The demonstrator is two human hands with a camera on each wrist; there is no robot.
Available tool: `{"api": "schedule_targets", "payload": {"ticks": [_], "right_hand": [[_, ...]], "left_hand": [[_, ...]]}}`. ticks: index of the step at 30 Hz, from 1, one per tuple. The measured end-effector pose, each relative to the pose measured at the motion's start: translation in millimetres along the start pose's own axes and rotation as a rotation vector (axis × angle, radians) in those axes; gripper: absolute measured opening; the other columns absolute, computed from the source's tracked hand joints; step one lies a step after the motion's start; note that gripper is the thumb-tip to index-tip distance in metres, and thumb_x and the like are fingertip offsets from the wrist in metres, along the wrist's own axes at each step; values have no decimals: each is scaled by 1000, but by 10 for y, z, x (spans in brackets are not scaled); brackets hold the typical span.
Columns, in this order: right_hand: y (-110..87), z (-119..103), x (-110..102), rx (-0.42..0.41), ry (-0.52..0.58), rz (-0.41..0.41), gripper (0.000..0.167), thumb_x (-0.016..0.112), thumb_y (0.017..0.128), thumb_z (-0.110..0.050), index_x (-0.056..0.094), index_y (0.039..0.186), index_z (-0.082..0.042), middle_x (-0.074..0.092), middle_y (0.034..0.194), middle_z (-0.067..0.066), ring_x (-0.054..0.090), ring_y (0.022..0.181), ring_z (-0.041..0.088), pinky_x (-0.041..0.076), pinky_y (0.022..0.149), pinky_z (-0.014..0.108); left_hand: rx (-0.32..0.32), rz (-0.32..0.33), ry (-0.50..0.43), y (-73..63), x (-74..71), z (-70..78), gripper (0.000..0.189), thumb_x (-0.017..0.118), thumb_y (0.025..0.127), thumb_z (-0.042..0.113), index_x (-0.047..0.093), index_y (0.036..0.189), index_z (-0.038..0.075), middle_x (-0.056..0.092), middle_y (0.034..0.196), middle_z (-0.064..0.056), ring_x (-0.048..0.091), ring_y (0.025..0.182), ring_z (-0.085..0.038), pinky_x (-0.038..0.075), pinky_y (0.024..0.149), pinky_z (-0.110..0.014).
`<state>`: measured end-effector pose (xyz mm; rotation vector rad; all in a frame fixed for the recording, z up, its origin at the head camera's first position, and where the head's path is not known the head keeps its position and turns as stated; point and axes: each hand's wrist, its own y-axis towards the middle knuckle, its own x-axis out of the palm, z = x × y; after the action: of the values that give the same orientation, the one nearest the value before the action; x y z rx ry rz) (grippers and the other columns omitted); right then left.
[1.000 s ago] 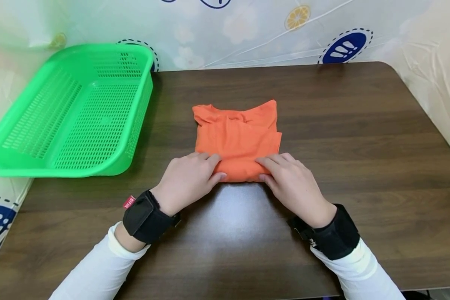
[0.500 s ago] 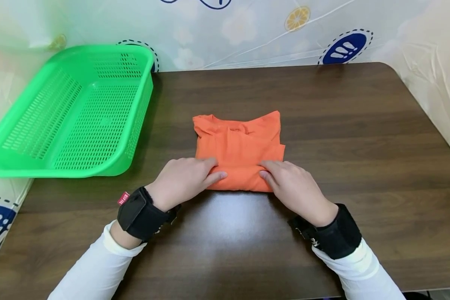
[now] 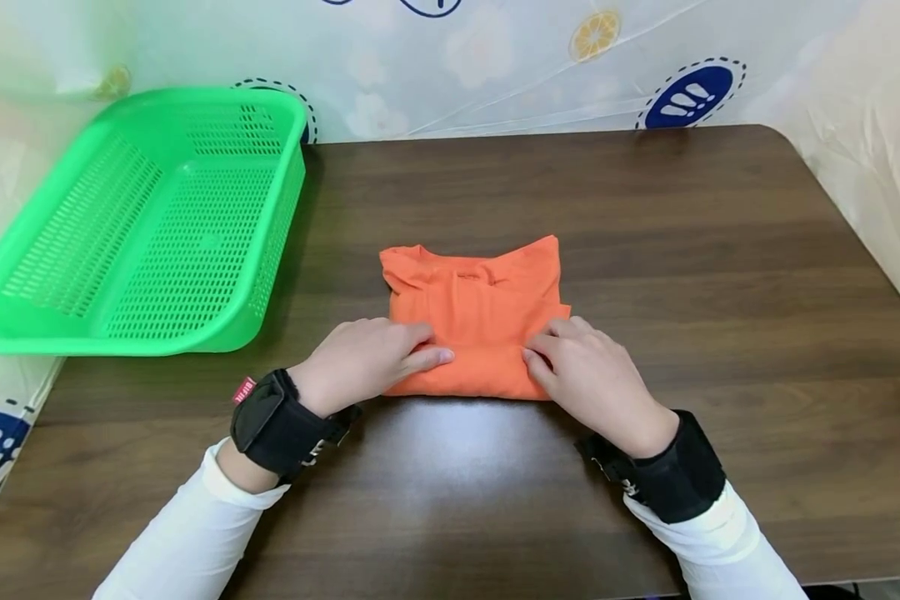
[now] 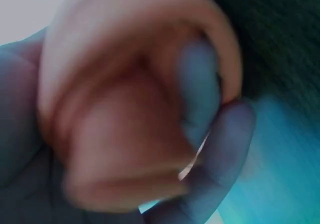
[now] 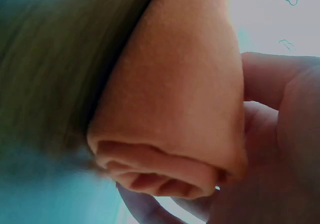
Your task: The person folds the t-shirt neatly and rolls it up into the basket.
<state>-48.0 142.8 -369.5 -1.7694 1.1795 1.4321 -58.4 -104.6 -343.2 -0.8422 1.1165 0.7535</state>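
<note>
A folded orange shirt point(image 3: 487, 317) lies on the brown table, its far edge dipping between two raised corners and its near part rolled over. The left hand point(image 3: 363, 358) grips the roll's left end, thumb on top; in the left wrist view a fingertip point(image 4: 199, 84) pokes into the fold of the shirt point(image 4: 125, 129). At the roll's right end, the right hand point(image 3: 588, 375) holds it with curled fingers. The right wrist view shows the shirt's rolled layers point(image 5: 160, 169) end-on, with fingers behind and below them. Most of the left fingers are hidden in the head view.
A green perforated basket point(image 3: 251, 275) stands on the left, partly past the table's edge. The dark wood table point(image 3: 705, 275) reaches back to a patterned plastic sheet point(image 3: 480, 67). Black bands point(image 3: 288, 429) wrap both wrists.
The shirt has slid towards the person, and its near roll looks flatter and wider. The left hand has shifted a little left, and the right hand stays nearly in place.
</note>
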Motion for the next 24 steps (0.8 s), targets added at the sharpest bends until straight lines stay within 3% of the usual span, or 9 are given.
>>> {"api": "schedule_targets", "payload": {"ticks": [4, 8, 11, 14, 19, 24], "right_hand": [[-10, 3, 10, -21, -25, 48, 13, 58, 84, -24, 65, 76, -15, 48, 78, -1, 41, 75, 20, 37, 63, 31], [2, -1, 17, -22, -33, 57, 15, 59, 84, -24, 63, 74, -13, 47, 76, -1, 40, 72, 20, 36, 61, 31], [9, -3, 21, -15, -36, 63, 15, 60, 83, -25, 63, 76, -13, 48, 77, -1, 40, 72, 21, 37, 61, 31], [13, -6, 24, 0, -28, 68, 13, 61, 83, -25, 64, 80, -13, 50, 78, -1, 41, 74, 21, 37, 62, 32], [17, -9, 24, 17, -10, 114, 16, 66, 80, -27, 65, 89, -14, 50, 82, 0, 39, 76, 21, 33, 61, 32], [17, -20, 33, -84, 10, 231, 15, 70, 77, -17, 62, 88, -13, 49, 78, -1, 43, 75, 20, 31, 61, 32]], "left_hand": [[66, 143, -2, -4, 15, 39, 24, 56, 85, 43, 52, 76, 21, 45, 65, 7, 44, 61, -11, 37, 51, -27], [245, 313, 74, -8, 16, 132, 7, 60, 83, 15, 55, 80, 17, 41, 74, 5, 39, 69, -14, 35, 58, -25], [332, 379, 134, -30, 8, 211, 12, 54, 79, 1, 55, 79, 13, 40, 73, 2, 38, 67, -16, 34, 59, -24], [322, 380, 169, -74, 2, 264, 4, 57, 80, 11, 55, 79, 13, 40, 72, 2, 37, 64, -16, 33, 57, -24], [266, 302, 248, -104, 17, 315, 35, 68, 74, 41, 49, 83, 13, 38, 75, 1, 35, 67, -18, 31, 56, -28], [255, 292, 263, -83, 57, 316, 39, 74, 69, 33, 46, 87, 12, 39, 77, 0, 36, 70, -19, 31, 57, -30]]}}
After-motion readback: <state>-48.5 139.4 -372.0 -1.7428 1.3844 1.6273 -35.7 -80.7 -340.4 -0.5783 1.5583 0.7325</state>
